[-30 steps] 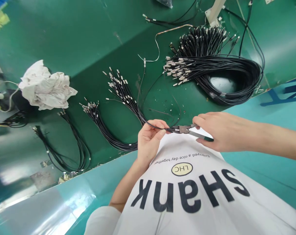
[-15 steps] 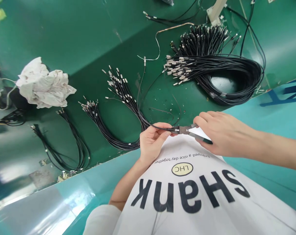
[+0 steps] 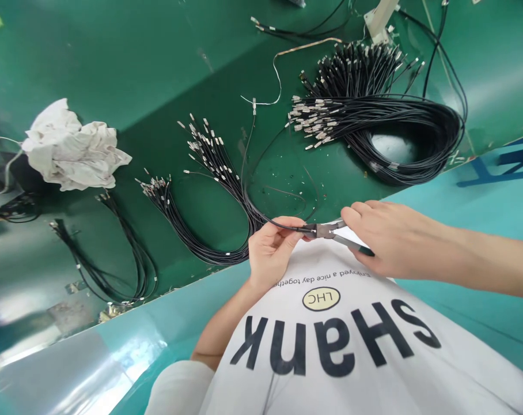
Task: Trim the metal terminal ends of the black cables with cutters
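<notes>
Between thumb and fingers, my left hand (image 3: 270, 251) pinches a black cable (image 3: 255, 207) close to its end. My right hand (image 3: 395, 239) is closed around the handles of a pair of pliers (image 3: 326, 230). The pliers' jaws point left and meet the cable end right by my left fingertips; the exact contact is too small to make out. From my left hand the cable curves up over the green table, with a pale metal connector (image 3: 254, 106) at its far end.
A bundle of black cables (image 3: 209, 253) bends in a U left of my hands. A large coiled pile of cables (image 3: 434, 138) lies at the upper right, beside a beige post (image 3: 380, 23). Further left are a crumpled white cloth (image 3: 78, 150) and smaller cables (image 3: 140, 259).
Both hands, the pliers and the cable hold nearly the same place. The whole view has shifted slightly, so the table things appear a little further left.
</notes>
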Available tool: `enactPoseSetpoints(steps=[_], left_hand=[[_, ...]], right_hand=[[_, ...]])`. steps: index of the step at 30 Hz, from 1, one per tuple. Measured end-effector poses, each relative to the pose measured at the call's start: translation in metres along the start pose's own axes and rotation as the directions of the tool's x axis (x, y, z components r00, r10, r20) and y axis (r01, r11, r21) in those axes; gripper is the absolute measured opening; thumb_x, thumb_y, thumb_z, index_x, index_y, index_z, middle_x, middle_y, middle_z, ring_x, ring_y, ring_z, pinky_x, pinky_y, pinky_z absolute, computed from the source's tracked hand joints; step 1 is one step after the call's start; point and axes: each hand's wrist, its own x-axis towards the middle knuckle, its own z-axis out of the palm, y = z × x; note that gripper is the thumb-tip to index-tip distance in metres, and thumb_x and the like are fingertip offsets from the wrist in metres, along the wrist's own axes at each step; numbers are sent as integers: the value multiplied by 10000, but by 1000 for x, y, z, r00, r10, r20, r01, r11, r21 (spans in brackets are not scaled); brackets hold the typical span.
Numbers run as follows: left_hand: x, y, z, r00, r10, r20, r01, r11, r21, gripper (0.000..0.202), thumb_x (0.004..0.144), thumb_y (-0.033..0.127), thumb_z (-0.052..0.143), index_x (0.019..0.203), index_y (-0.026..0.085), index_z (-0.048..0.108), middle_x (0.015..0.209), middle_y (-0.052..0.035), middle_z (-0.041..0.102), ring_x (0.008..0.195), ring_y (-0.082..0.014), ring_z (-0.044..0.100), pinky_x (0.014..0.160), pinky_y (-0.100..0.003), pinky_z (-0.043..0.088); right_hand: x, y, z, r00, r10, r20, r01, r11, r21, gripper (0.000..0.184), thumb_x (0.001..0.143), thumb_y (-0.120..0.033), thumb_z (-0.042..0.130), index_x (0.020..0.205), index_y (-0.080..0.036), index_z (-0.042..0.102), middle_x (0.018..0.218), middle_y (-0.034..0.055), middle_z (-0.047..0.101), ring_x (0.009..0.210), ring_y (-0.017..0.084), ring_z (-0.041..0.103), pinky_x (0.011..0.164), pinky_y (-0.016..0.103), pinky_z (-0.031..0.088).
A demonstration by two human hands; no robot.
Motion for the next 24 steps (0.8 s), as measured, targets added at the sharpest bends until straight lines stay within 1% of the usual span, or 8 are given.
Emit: enactPoseSetpoints(steps=[4, 8, 13, 18, 22, 24], left_hand=[[0, -1, 0, 1000, -8, 1, 8, 1000, -4, 110, 873, 173, 744, 983, 184, 742, 873, -44, 782, 750, -188, 761, 763, -330, 630], [0, 0, -1, 1000, -1, 22, 2, 1000, -18, 113, 885, 151, 726, 991, 184, 742, 888, -41, 778, 764, -174, 758, 768, -311, 627], [0, 1, -2, 1000, 1, 15, -2, 1000, 2, 113, 875, 170, 736, 988, 180, 735, 910, -50, 770, 768, -184, 756, 766, -325, 634], [0, -1, -2, 1000, 9, 10, -9, 1000, 14, 109, 867, 165, 739, 975, 178, 743, 930, -50, 766, 771, -175, 747, 768, -318, 627], [0, -1, -2, 999, 34, 13, -35, 998, 47, 113, 876, 160, 730, 988, 167, 736, 971, -63, 772, 856, -178, 747, 822, -314, 618], [-1, -1, -1, 1000, 22, 11, -22, 999, 48, 115, 890, 162, 716, 1005, 166, 723, 1002, -73, 780, 927, -190, 750, 866, -322, 614]], right_hand=[[1, 0, 1, 999, -7, 37, 5, 999, 50, 80, 900, -270, 515, 908, -201, 477, 792, 51, 582, 661, 222, 566, 572, 341, 319], [2, -1, 3, 999, -8, 46, 4, 996, 87, 69, 895, -255, 512, 900, -202, 468, 771, 48, 589, 648, 223, 576, 555, 333, 311], [3, -2, 3, 999, 1, 50, -5, 996, 84, 47, 867, -201, 501, 909, -190, 483, 775, 62, 620, 644, 223, 603, 542, 326, 299], [4, 1, 5, 999, 6, 40, -9, 997, 74, 61, 848, -173, 497, 899, -199, 477, 759, 49, 629, 635, 214, 609, 540, 314, 281], [6, 5, 11, 1000, 0, -11, 1, 999, 46, 46, 854, -185, 489, 891, -204, 468, 755, 45, 617, 635, 222, 608, 541, 319, 252], [7, 5, 13, 1000, 0, -1, 0, 999, 44, 51, 851, -194, 493, 892, -204, 464, 754, 41, 608, 626, 221, 603, 535, 321, 240]])
